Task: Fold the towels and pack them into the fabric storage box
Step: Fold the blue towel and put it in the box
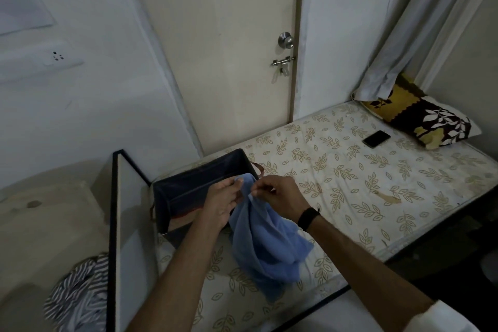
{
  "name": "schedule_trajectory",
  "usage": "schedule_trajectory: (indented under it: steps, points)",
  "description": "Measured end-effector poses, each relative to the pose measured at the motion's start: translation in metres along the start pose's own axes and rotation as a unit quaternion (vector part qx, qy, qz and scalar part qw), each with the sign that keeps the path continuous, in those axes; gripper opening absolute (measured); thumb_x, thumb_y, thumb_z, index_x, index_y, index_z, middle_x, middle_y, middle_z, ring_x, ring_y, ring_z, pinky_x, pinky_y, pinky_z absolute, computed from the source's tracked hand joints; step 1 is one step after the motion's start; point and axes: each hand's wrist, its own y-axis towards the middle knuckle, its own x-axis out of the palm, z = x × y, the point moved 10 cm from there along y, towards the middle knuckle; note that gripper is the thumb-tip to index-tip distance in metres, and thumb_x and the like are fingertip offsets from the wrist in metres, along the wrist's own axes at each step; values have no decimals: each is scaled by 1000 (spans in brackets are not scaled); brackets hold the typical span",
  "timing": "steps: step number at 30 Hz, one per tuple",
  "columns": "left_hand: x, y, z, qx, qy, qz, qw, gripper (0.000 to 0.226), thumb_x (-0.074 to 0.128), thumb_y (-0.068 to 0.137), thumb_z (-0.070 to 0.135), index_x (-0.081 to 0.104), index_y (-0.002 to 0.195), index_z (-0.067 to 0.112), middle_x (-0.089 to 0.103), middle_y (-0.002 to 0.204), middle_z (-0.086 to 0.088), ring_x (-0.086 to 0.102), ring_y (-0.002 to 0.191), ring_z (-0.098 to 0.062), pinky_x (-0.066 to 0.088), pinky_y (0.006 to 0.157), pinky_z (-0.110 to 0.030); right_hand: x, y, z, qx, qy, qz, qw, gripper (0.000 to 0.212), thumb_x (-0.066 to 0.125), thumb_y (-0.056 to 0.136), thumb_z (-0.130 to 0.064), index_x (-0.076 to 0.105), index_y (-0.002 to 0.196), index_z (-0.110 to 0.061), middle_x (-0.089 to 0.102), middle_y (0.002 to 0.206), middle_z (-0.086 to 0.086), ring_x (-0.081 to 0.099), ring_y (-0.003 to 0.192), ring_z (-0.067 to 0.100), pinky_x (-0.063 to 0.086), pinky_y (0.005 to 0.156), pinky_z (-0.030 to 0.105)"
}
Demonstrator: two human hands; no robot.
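Lower left of frame: striped cloth, crumpled, beside the bed. Centre-left: dark fabric storage box, soft-walled, rectangular, open-topped, on the leaf-print mattress. Centre: your left hand and right hand each pinch the top edge of the blue towel, which hangs limp and bunched, w/ its lower end on the mattress. Step, prob.: finding corners before the first fold; next, spread the edge taut. Centre right: phone.

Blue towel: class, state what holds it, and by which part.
Both hands, left hand and right hand, pinch the blue towel at its top edge; the rest hangs down onto the bed.
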Motion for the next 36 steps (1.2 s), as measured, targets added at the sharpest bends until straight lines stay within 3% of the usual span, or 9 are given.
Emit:
schedule_trajectory:
  steps: [3, 5, 7, 10, 12, 20, 30, 33, 36]
  points:
    - [15, -6, 12, 26, 16, -39, 999, 20, 58, 95, 14, 70, 110, 9, 74, 100, -12, 71, 91, -20, 57, 86, -32, -16, 2, -20, -48, 12, 54, 997, 12, 65, 89, -6, 73, 82, -9, 67, 79, -3, 52, 84, -17, 36, 79, 1]
    - [24, -9, 17, 33, 17, -62, 997, 18, 58, 95, 13, 72, 107, 10, 75, 98, -10, 71, 89, -18, 57, 85, -30, -22, 5, -16, -43, 32, 87, 995, 13, 63, 90, -4, 73, 83, -8, 63, 79, -11, 50, 89, -19, 34, 81, 0]
    - [27, -8, 18, 29, 15, -68, 997, 16, 60, 94, 11, 72, 104, 11, 75, 98, -11, 71, 90, -19, 56, 87, -31, -20, 8, -8, -21, 68, 92, 993, 11, 63, 92, -6, 73, 87, -9, 62, 81, -14, 56, 87, -13, 40, 78, 4]
    - [32, -5, 16, 23, 6, -74, 997, 17, 62, 91, 7, 71, 105, 9, 74, 99, -11, 71, 91, -19, 56, 86, -30, -15, 11, 5, 11, 123, 106, 987, 9, 64, 92, -10, 71, 89, -15, 70, 88, -1, 63, 85, 4, 48, 79, 14]
    - [35, -3, 15, 23, -3, -79, 997, 20, 61, 92, 6, 69, 110, 5, 73, 101, -14, 70, 90, -19, 55, 87, -30, -14, 11, 9, 19, 137, 122, 983, 14, 64, 92, -10, 69, 87, -22, 70, 88, -2, 64, 86, 9, 51, 79, 18]
    - [38, -3, 15, 61, -11, -73, 995, 22, 53, 98, 9, 67, 113, 4, 74, 101, -13, 71, 86, -15, 58, 79, -23, -22, 10, 20, 34, 116, 160, 980, 17, 66, 90, -13, 67, 87, -29, 66, 86, -14, 62, 87, 4, 51, 77, 19]
    - [39, -5, 12, 60, -42, -66, 995, 23, 57, 96, 14, 68, 113, 3, 73, 107, -16, 69, 100, -24, 57, 85, -28, -20, 8, 27, 29, 130, 189, 973, 6, 66, 88, -22, 70, 86, -27, 65, 86, -10, 60, 86, 7, 51, 78, 30]
    - [37, -7, 14, 94, 3, -35, 995, 20, 69, 87, 13, 71, 106, 6, 75, 100, -13, 71, 97, -22, 58, 79, -26, -16, 9, 26, 25, 143, 186, 972, 10, 62, 85, -31, 70, 84, -26, 66, 84, -8, 61, 83, 11, 52, 75, 31]
    - [29, -6, 5, 97, -17, 25, 995, 9, 72, 85, 14, 74, 93, 10, 76, 92, -12, 72, 91, -24, 58, 79, -32, -4, 12, 35, 51, 194, 162, 966, 8, 67, 86, -17, 69, 84, -25, 69, 84, -4, 64, 82, 16, 55, 76, 34]
